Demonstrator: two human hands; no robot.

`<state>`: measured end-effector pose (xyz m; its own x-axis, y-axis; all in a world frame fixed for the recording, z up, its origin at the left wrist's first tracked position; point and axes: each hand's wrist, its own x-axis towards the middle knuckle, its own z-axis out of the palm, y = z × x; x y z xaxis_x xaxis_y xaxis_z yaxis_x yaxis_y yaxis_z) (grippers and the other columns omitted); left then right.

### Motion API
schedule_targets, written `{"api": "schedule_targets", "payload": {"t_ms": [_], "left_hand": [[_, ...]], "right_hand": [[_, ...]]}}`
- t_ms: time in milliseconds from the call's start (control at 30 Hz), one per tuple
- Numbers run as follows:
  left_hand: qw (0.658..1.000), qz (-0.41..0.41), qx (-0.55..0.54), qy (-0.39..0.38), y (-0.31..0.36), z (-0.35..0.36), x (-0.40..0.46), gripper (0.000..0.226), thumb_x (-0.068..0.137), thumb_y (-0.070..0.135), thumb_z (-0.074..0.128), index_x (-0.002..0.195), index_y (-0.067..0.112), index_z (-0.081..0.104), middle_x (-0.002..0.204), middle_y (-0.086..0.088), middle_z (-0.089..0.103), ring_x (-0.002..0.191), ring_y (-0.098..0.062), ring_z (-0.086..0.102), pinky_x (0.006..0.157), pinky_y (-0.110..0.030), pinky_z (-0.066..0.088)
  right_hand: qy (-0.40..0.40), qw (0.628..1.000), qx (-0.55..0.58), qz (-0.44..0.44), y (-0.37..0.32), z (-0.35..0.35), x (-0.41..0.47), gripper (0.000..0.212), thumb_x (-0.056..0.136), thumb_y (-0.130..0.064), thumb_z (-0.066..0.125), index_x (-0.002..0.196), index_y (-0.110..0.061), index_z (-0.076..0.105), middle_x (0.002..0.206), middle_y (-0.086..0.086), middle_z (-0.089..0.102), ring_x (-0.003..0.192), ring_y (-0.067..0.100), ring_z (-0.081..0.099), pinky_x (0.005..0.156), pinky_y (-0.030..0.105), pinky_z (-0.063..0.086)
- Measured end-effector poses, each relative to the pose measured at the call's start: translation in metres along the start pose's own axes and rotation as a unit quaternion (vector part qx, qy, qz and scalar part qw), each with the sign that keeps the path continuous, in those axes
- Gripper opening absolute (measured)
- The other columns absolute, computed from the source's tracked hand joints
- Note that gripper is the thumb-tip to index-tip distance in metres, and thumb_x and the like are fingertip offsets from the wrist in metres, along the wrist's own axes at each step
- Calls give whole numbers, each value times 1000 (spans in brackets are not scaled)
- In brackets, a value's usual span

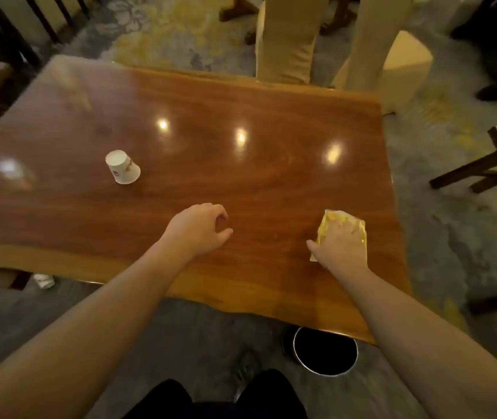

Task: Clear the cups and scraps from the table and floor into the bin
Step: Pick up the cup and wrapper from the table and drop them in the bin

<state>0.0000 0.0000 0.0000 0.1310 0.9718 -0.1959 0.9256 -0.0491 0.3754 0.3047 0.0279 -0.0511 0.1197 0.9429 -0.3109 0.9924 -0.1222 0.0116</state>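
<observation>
Both our bare arms reach over the wooden table (180, 95).
Our right hand (342, 247) lies flat on a yellow wrapper (344, 220) near the right edge; our left hand (200, 229), fingers loosely curled, holds nothing; a paper cup (122, 166) lies tipped toward the left.

We see a glossy brown wooden table (199, 164) with a paler, wavy edge along its near side and bright ceiling lights mirrored in the polish. On its left part a white paper cup (122, 167) lies tipped over on its side, base towards us. Near the right edge a crumpled yellow wrapper (344, 222) lies on the wood. Most of the top is bare wood. Below, the patterned grey and yellow carpet (440, 243) carries a round black bin (325, 351) with a shiny rim, standing just under the table's near right corner. By the near left edge a pale crumpled scrap (44, 280) rests on the carpet, possibly a crushed cup; we cannot tell through the blur.
</observation>
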Motion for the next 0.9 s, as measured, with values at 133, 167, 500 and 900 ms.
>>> {"api": "schedule_targets", "payload": {"t_ms": [133, 167, 500, 900], "left_hand": [[999, -31, 20, -32, -12, 24, 26, 51, 88, 53, 60, 133, 31, 54, 126, 4, 61, 110, -17, 59, 83, -33, 54], [998, -33, 29, -45, -17, 30, 32, 55, 87, 53, 60, 137, 31, 50, 131, 2, 59, 115, -20, 56, 86, -36, 54], [964, -92, 96, -229, -74, 77, 60, 115, 70, 81, 59, 155, 39, -5, 167, -2, -11, 150, -38, -8, 110, -70, 20], [998, -44, 48, -23, -180, 12, 54, 75, 83, 61, 61, 147, 29, 38, 153, -3, 41, 142, -28, 34, 105, -50, 43]], "right_hand": [[14, 1000, 6, 7, -2, 14, 14, 67, 91, -52, 56, 139, -6, 44, 133, 16, 57, 123, 37, 52, 105, 49, 43], [15, 1000, 24, 12, -4, 18, 17, 58, 91, -46, 58, 133, -7, 47, 127, 15, 59, 118, 36, 54, 100, 49, 47], [81, 992, 97, 7, -32, 32, 2, 9, 93, -19, 59, 88, -11, 60, 79, 4, 59, 73, 24, 59, 61, 36, 48], [101, 982, 115, -107, -179, 7, -22, 6, 95, -22, 60, 94, -19, 65, 79, -7, 60, 69, 9, 56, 57, 22, 49]]}}
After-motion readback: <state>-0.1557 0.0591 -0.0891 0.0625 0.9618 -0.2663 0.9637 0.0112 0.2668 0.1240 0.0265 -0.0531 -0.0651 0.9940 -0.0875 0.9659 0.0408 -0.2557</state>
